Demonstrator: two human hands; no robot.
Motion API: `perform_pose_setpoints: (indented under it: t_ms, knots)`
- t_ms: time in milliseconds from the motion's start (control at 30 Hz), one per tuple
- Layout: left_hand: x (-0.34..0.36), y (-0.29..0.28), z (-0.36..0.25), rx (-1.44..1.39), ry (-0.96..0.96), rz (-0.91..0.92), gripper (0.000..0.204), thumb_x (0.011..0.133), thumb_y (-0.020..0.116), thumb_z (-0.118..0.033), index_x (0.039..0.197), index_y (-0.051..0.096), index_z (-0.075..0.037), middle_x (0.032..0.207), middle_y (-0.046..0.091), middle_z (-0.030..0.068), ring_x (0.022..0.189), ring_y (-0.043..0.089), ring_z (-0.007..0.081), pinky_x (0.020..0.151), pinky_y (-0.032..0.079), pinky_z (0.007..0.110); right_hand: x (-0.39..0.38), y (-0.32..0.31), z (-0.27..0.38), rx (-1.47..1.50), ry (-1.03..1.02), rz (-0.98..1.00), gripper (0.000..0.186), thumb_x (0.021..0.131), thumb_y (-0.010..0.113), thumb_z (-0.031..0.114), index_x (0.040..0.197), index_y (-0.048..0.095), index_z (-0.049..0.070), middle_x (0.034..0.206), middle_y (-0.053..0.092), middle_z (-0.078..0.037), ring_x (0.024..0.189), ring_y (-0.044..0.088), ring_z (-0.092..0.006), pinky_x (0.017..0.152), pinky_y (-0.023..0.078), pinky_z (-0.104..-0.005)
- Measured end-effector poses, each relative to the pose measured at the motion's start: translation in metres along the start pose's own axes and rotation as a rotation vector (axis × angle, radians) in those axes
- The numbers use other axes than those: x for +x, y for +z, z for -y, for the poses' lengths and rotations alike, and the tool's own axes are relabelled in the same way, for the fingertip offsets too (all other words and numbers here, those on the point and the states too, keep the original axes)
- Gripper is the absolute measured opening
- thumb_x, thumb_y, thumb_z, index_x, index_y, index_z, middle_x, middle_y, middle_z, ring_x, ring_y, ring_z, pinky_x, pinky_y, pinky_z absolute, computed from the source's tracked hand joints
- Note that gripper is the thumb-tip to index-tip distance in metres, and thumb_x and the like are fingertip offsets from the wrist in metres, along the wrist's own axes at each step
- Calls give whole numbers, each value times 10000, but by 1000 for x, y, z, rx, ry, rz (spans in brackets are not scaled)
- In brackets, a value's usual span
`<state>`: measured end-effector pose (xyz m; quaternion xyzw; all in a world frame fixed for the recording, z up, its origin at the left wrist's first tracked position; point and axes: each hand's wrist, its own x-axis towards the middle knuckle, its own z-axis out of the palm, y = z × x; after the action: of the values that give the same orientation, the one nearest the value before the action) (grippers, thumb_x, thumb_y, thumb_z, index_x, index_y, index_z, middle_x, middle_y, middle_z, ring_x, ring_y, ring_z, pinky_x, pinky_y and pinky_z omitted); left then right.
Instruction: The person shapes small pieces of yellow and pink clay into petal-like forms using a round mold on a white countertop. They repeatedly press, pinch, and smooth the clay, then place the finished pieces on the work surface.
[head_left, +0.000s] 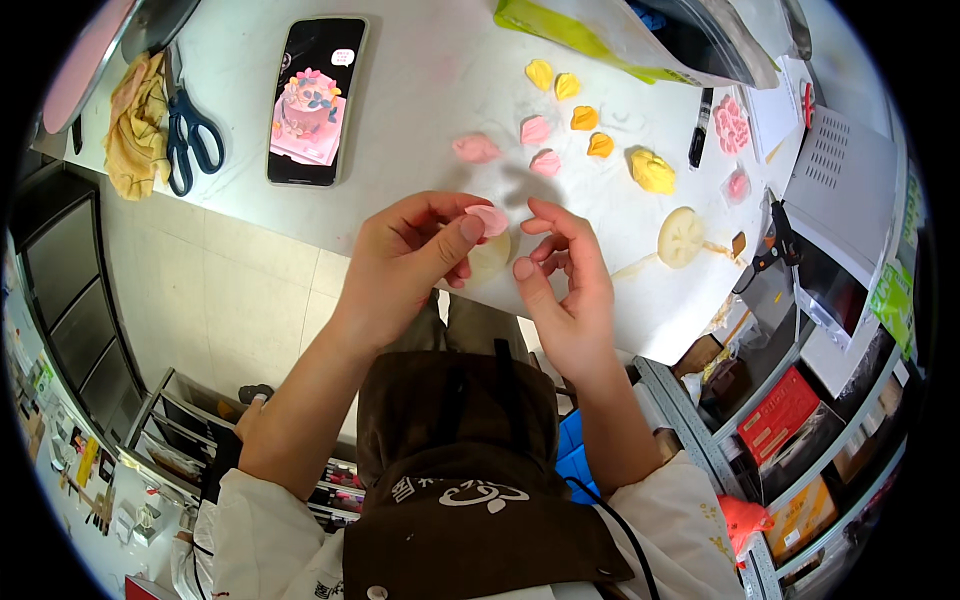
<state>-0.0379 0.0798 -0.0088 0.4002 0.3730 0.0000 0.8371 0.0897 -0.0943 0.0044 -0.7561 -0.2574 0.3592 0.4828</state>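
Note:
Between the thumb and fingers of my left hand is a thin pink petal, pinched at its edge. My right hand is a little to the right of it, fingers curved and apart, holding nothing. Beneath the petal, a pale round disc lies near the table's front edge, partly hidden by my left hand. Beyond my hands lie a pink lump, small pink petals, orange petals and yellow petals. A crumpled yellow lump rests to their right.
A phone showing a pink cake lies at the back left, with scissors and a yellow cloth farther left. Rightward are a pale round piece, a black marker and a glue gun. A bag stands at the back.

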Motion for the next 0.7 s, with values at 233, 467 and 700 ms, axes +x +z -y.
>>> perform_pose_setpoints:
  t_ms: [233,467,700]
  knots:
    - [-2,14,12,-100,-121,54,311,1063,768,-258,1268,756,-24,1118,779,30,901,695,88,773,583,268,14,-2,7,318,221,24,186,1046,739,97,1207,689,17,997,703,-3,835,573,-72,770,485,-253]
    - [13,15,-7,884,471,-266,372,962,835,-174,1298,733,-51,1258,717,43,930,674,111,743,530,242,48,-42,-22,-89,255,-80,140,1056,722,134,1131,722,15,865,692,-9,774,605,-85,717,496,-266]
    - [53,7,-11,1252,683,-237,380,919,800,-49,1288,725,-92,1244,690,100,974,710,323,825,594,415,40,-44,4,-435,192,-220,220,1071,701,208,1188,735,25,813,662,-83,710,606,-161,679,511,-324]
